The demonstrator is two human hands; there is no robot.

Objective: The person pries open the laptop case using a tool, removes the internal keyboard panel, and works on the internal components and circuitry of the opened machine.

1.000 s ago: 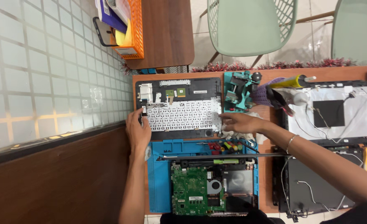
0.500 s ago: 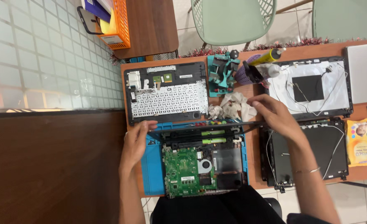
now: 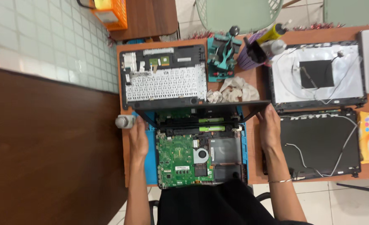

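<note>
At table centre: laptop screen panel point(image 3: 201, 109); long axis 9-to-3 o'clock
Left hand point(image 3: 138, 139): fingers clamped on its 9 o'clock end
Right hand point(image 3: 270, 129): fingers clamped on 3 o'clock end; motherboard point(image 3: 180, 160) at 6

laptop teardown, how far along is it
Done: the keyboard deck lies removed, and two screen covers sit aside. In hand: left hand and right hand grip the screen panel over the base. Left: the green motherboard sits in the base.
</note>
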